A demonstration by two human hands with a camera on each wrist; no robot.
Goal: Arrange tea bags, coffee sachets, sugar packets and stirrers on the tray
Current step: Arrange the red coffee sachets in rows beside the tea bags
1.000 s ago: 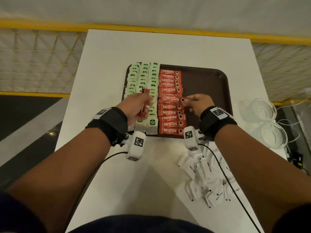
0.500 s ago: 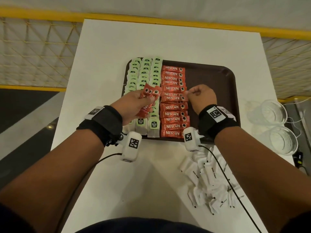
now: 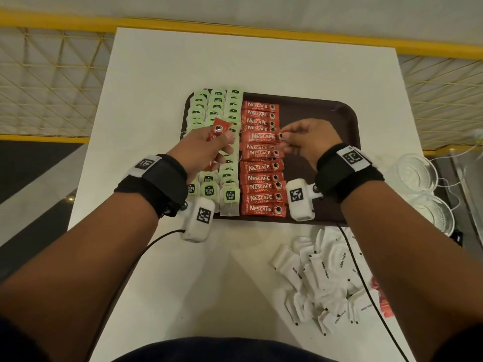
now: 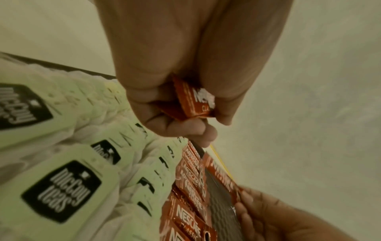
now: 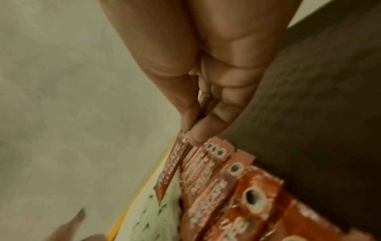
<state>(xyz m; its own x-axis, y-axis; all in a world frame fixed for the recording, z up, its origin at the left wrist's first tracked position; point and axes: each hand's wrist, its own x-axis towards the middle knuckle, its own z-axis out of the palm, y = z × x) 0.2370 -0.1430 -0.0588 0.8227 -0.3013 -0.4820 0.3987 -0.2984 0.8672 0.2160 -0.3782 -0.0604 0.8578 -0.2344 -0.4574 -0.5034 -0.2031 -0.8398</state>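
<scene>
Nearest the wearer, a loose heap of white sugar packets (image 3: 324, 280) lies on the white counter (image 3: 183, 270), not yet on the tray, probably awaiting its turn. Just beyond it the near rim of the brown tray (image 3: 326, 220) begins. On the tray, three overlapping rows of green tea bags (image 3: 222, 178) fill the left side, and a single column of red coffee sachets (image 3: 261, 186) runs beside them, each sachet shingled over the next, presumably so the labels stay readable. The left hand (image 3: 206, 150) hovers over the tea bags, its fingers curled round a small reserve of spare sachets (image 4: 193, 101), held ready as a supply. The right hand (image 3: 308, 142) pinches one end of a single sachet (image 3: 261, 136) between thumb and fingertip; the sachet lies crosswise over a gap in the middle of the column, evidently being lowered into line. The tray's right half (image 3: 313, 113) shows bare brown surface, seemingly kept for sugar and stirrers. No stirrers are visible. To the far right, clear glass bowls (image 3: 415, 173) stand on the counter, and a yellow rail (image 3: 261, 32) lies beyond its far edge
</scene>
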